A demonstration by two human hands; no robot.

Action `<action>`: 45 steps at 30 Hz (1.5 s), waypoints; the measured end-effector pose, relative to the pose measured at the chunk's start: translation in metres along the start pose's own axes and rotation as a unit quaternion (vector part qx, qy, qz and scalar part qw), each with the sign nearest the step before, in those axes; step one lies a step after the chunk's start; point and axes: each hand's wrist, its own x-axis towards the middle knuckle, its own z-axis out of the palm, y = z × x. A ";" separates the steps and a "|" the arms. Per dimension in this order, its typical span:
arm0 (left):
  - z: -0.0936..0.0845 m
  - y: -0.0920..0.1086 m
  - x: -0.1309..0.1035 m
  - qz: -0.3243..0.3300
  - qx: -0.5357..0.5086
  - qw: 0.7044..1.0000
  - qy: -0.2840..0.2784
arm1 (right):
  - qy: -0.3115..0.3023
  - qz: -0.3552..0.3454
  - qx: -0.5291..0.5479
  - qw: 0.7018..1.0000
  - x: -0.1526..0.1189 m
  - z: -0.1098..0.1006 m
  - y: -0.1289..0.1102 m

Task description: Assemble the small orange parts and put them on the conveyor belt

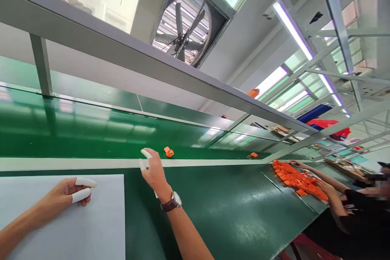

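Observation:
My left hand (73,191) hangs over a white sheet (100,227) on the green tabletop, with white finger covers on the thumb and index finger. Those two are stretched out and a little apart, the other fingers loosely curled; I see nothing in it. My right hand (154,170), with a brown-strapped watch (172,203) at the wrist, is raised around the pale strip at the belt's edge. White covers show on its fingers, which are spread and hold nothing. Just to its right, a small orange piece (169,152) lies on the green conveyor belt (91,130).
Another orange piece (252,155) lies farther along the belt. At the right, a co-worker's hands (326,187) are at a pile of orange pieces (294,176). Thin rods (272,182) lie nearby. A grey metal beam (137,59) crosses above the belt.

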 end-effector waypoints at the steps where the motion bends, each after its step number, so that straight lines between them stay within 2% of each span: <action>1: 0.000 0.001 0.000 0.003 -0.002 1.000 -0.011 | 0.011 0.084 -0.020 0.996 0.008 -0.010 0.021; 4: 0.001 0.004 0.000 0.015 -0.004 0.999 -0.036 | 0.028 0.189 -0.043 0.981 0.026 -0.033 0.074; 6: 0.003 0.003 0.001 0.019 -0.011 0.999 -0.025 | 0.022 0.241 -0.040 0.969 0.033 -0.038 0.097; 8: 0.004 0.002 0.001 0.021 -0.021 1.000 -0.009 | 0.009 0.271 -0.024 0.962 0.038 -0.038 0.107; 10: 0.004 0.001 -0.001 0.023 -0.020 1.000 -0.006 | 0.001 0.274 0.000 0.962 0.041 -0.035 0.106; 14: 0.000 0.006 -0.007 0.032 -0.011 0.999 -0.031 | -0.009 0.226 0.062 0.972 0.037 -0.024 0.074; 21: 0.004 0.004 -0.004 0.048 -0.011 0.997 -0.052 | -0.075 0.104 0.192 0.973 -0.013 0.010 -0.033; 25: 0.016 0.014 -0.010 0.079 0.026 0.994 -0.076 | -0.092 0.058 0.217 0.970 -0.036 0.024 -0.084; 30: 0.040 0.024 -0.035 0.086 -0.106 0.987 -0.082 | -0.071 -0.006 0.182 0.981 -0.057 0.034 -0.131; 33: 0.043 0.019 -0.053 0.062 -0.152 0.986 -0.025 | -0.108 -0.069 0.232 0.964 -0.070 0.032 -0.147; 35: 0.037 0.014 -0.064 0.060 -0.115 0.992 0.004 | -0.154 -0.088 0.302 0.937 -0.074 0.026 -0.151; 37: 0.030 0.009 -0.075 0.073 -0.039 0.996 0.013 | -0.183 -0.092 0.356 0.912 -0.076 0.021 -0.152; 40: 0.022 0.004 -0.088 0.072 0.044 0.996 0.027 | -0.206 -0.105 0.383 0.894 -0.075 0.017 -0.152; 45: 0.022 -0.003 -0.097 0.040 0.055 0.997 0.034 | -0.235 -0.108 0.399 0.880 -0.078 0.018 -0.154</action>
